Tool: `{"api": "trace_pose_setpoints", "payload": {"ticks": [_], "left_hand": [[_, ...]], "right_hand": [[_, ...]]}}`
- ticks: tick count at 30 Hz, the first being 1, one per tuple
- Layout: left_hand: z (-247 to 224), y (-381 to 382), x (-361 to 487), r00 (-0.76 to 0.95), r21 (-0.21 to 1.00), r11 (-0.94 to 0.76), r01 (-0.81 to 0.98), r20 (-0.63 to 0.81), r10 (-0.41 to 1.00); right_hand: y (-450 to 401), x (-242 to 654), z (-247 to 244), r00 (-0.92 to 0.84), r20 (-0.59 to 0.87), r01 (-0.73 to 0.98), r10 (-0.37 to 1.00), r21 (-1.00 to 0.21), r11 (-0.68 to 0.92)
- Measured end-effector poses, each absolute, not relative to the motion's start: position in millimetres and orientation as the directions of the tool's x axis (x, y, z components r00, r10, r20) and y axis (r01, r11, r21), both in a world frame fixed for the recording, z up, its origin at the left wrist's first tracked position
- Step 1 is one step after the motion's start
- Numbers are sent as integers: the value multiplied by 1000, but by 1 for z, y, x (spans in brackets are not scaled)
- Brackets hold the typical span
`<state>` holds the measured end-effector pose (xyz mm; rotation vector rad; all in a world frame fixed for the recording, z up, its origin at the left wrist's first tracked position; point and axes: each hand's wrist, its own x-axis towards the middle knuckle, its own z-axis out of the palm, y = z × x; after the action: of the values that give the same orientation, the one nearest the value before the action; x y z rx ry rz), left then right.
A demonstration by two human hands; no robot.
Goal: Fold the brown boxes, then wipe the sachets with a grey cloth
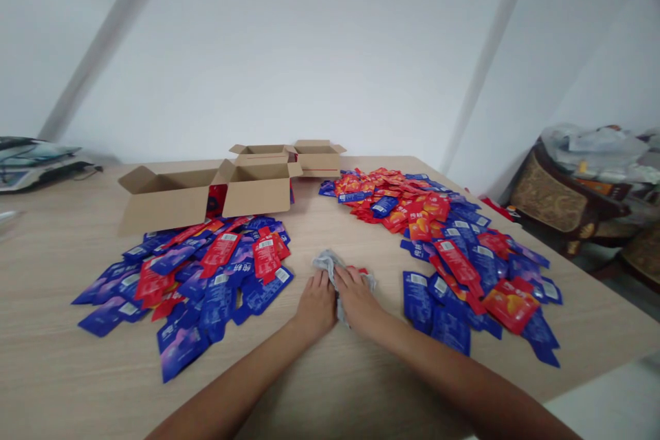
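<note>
while both hands (337,297) press it, fingers closed on its folds, the grey cloth (328,260) looks crumpled and soft

The left hand (315,301) and the right hand (358,297) are both bare. Behind the fingers (347,280), each hand broadens across its back, then narrows at the wrist. Farther back from the fingers, the left forearm (247,371) and right forearm (443,364) are also bare, smooth and gently tapered, thickening towards the elbows. Nails and finer skin details are too small and blurred to tell.
</note>
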<state>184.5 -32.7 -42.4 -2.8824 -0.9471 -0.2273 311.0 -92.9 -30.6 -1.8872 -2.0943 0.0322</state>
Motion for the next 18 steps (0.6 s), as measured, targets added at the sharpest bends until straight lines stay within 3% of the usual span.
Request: {"api": "trace_pose_setpoints", "payload": {"ticks": [5, 7, 8, 10, 13, 14, 16, 18], "left_hand": [[-41, -28, 183, 812, -78, -815, 575, 177, 556], [-38, -24, 181, 827, -31, -835, 550, 163, 539], [-36, -22, 179, 823, 36, -838, 545, 170, 542], [-33, -17, 174, 775, 285, -787, 547, 183, 605], [-34, -9, 170, 631, 760, -395, 516, -26, 776], [-36, -8, 170, 607, 843, -230, 487, -137, 783], [-40, -6, 171, 604, 897, -18, 441, -282, 746], [-41, -5, 172, 628, 911, 62, 407, -329, 705]], "right_hand": [[-75, 353, -46, 34, 157, 991, 987, -132, -14], [-67, 385, -35, 93, 121, 985, 988, -158, -73], [-64, 398, -28, 119, 92, 978, 989, -184, -101], [-59, 408, -16, 158, 70, 957, 985, -258, -135], [-61, 375, -14, 107, 215, 926, 971, -377, -18], [-64, 357, -19, 54, 289, 911, 956, -405, 72], [-72, 321, -33, -133, 338, 902, 932, -349, 255], [-77, 305, -46, -179, 290, 925, 940, -275, 261]]}}
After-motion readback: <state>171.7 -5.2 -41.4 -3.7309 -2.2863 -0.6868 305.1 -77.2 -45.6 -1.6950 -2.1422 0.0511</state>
